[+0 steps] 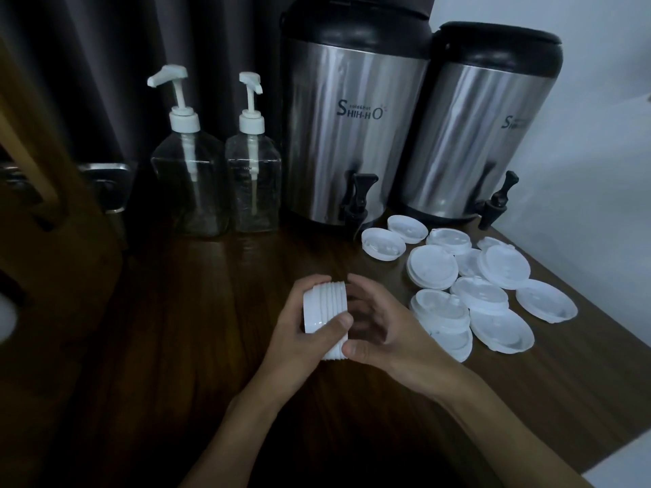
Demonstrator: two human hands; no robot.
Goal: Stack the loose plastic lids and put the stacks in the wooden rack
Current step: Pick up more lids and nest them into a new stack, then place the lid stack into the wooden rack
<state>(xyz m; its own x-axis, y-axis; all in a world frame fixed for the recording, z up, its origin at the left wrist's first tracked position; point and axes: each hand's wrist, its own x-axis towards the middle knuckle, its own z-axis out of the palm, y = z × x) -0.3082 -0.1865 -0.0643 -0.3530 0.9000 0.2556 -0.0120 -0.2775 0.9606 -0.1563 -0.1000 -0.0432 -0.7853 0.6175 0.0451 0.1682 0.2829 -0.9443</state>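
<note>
a dark wood-grain bench (211,311) carries a clear left pump bottle (188,177) and, just beside it, a clear right pump bottle (253,177) at the back. right of them stand a large steel drink dispenser (352,128) and a second steel drink dispenser (475,142), close together, taps facing forward. loose white plastic lids (486,297) lie scattered before the dispensers, several overlapping.

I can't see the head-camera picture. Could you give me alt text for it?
A left hand and right hand hold a sideways stack of white plastic lids over a dark wooden table. More loose lids lie scattered to the right; behind stand two clear pump bottles and two steel drink dispensers.
</note>
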